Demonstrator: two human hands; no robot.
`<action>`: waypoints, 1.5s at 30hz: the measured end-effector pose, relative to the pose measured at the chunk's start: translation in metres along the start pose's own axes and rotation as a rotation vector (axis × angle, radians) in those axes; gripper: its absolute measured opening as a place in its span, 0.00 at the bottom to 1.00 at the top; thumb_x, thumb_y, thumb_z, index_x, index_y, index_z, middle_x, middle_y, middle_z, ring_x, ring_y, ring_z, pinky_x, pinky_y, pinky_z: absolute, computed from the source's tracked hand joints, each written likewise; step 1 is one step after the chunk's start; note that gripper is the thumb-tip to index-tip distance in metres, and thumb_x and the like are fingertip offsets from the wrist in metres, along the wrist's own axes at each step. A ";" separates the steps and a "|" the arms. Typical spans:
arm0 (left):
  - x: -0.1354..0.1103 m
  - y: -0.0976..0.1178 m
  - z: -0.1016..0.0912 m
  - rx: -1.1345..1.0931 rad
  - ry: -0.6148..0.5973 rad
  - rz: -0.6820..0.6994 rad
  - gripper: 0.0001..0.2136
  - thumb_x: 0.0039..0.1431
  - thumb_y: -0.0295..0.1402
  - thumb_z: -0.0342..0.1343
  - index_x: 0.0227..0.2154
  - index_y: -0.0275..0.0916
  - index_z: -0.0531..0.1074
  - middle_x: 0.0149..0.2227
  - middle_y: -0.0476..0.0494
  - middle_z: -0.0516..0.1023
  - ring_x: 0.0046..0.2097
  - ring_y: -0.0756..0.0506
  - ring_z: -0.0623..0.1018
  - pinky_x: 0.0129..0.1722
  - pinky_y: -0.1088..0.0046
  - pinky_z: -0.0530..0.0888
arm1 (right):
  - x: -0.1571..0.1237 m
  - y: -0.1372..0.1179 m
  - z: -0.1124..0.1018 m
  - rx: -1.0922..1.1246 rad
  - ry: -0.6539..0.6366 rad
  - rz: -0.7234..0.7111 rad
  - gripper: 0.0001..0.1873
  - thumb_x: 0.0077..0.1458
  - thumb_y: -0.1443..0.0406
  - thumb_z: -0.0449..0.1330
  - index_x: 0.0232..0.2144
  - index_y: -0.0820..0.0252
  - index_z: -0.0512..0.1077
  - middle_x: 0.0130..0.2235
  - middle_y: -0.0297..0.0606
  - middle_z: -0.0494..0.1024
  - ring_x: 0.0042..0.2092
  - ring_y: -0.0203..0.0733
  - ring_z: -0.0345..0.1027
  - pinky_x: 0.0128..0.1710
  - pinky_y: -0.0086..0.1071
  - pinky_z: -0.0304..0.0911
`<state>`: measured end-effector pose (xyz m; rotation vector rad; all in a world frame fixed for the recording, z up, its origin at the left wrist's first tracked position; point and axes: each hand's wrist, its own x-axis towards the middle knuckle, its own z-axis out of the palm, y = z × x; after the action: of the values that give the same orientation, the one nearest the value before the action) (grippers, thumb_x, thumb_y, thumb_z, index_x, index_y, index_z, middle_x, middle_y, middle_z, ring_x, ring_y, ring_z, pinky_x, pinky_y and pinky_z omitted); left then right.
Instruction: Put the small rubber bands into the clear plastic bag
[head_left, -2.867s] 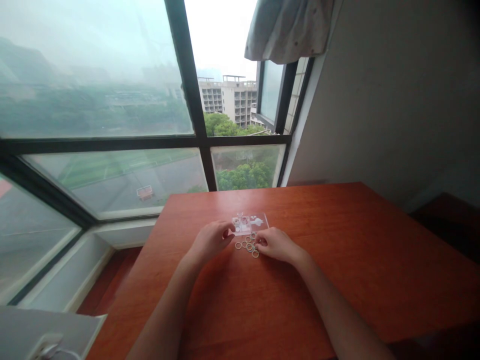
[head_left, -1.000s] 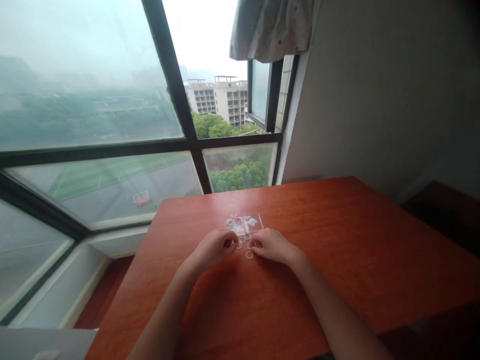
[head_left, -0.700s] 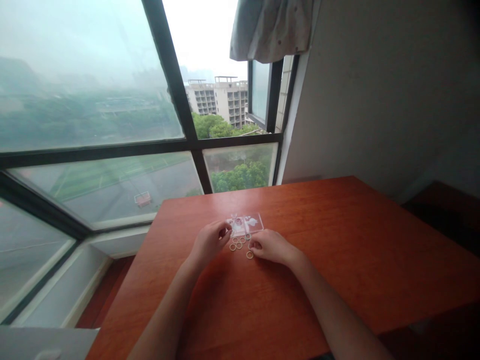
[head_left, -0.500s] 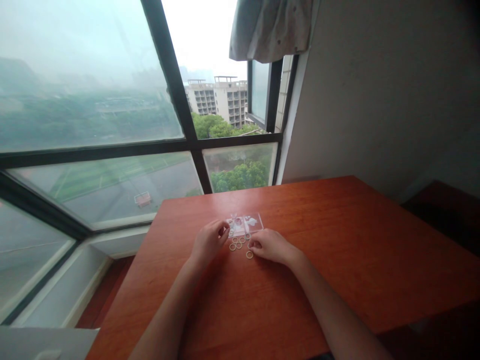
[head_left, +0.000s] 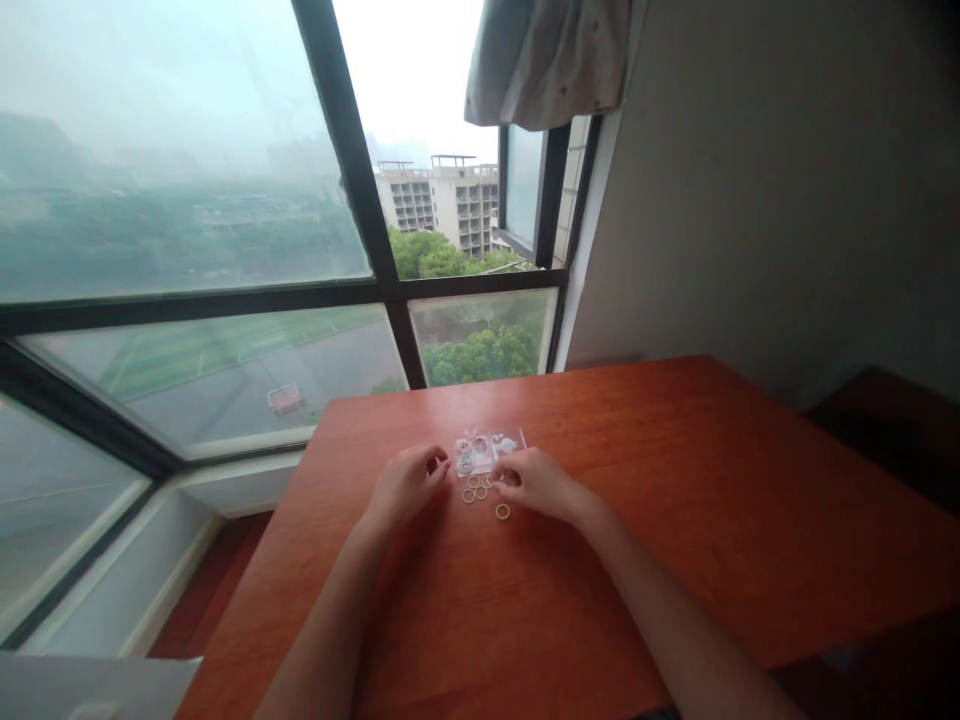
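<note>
A clear plastic case (head_left: 486, 462) with small compartments lies flat on the table, with small items in it that are too tiny to name. In front of it is a cluster of several pale rings (head_left: 469, 496). One yellowish ring (head_left: 503, 512) rests apart, nearer to me. My left hand (head_left: 409, 482) is beside the case's left side, fingers curled and thumb against the fingertips; whatever they may hold is hidden. My right hand (head_left: 538, 484) is closed in a pinch at the right end of the cluster, covering part of the case's front corner. What its fingertips grip is too small to tell.
The reddish wooden table (head_left: 637, 430) runs up to a large dark-framed window (head_left: 396, 292). A plain wall (head_left: 720, 200) rises at the right. A short curtain (head_left: 547, 65) hangs over the window's upper right part.
My left hand has drawn back leftward from the case. My right hand has shifted slightly up and towards the rings. A ring beside the right fingertips no longer shows there.
</note>
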<state>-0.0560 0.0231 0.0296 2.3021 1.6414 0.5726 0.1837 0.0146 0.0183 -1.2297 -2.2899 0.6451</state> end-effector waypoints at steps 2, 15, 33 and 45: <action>0.000 -0.001 -0.001 0.015 -0.025 -0.008 0.10 0.58 0.36 0.51 0.31 0.39 0.75 0.29 0.46 0.77 0.28 0.49 0.72 0.28 0.76 0.61 | 0.014 -0.004 0.000 0.000 0.011 -0.030 0.06 0.49 0.69 0.60 0.31 0.60 0.77 0.25 0.30 0.75 0.25 0.30 0.61 0.26 0.23 0.49; -0.004 0.008 -0.005 0.016 -0.032 -0.028 0.07 0.56 0.32 0.52 0.30 0.40 0.75 0.31 0.45 0.79 0.31 0.48 0.75 0.30 0.76 0.62 | 0.043 -0.014 0.006 -0.202 -0.018 -0.005 0.07 0.53 0.67 0.59 0.34 0.56 0.78 0.31 0.33 0.78 0.31 0.34 0.66 0.30 0.26 0.51; -0.005 0.016 -0.005 0.007 -0.049 0.020 0.07 0.56 0.32 0.52 0.31 0.40 0.76 0.30 0.46 0.79 0.30 0.49 0.74 0.29 0.77 0.62 | -0.006 0.012 -0.006 -0.280 -0.068 0.310 0.10 0.55 0.58 0.59 0.35 0.54 0.78 0.33 0.38 0.80 0.34 0.40 0.72 0.31 0.28 0.55; -0.005 0.015 -0.004 -0.018 -0.048 0.024 0.07 0.56 0.32 0.53 0.31 0.40 0.76 0.30 0.46 0.79 0.30 0.49 0.74 0.29 0.77 0.63 | -0.007 0.011 -0.002 -0.262 -0.063 0.296 0.08 0.54 0.61 0.59 0.31 0.55 0.77 0.32 0.36 0.79 0.33 0.38 0.71 0.30 0.27 0.55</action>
<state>-0.0467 0.0138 0.0388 2.3078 1.5822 0.5308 0.1956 0.0149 0.0123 -1.7166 -2.3194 0.4981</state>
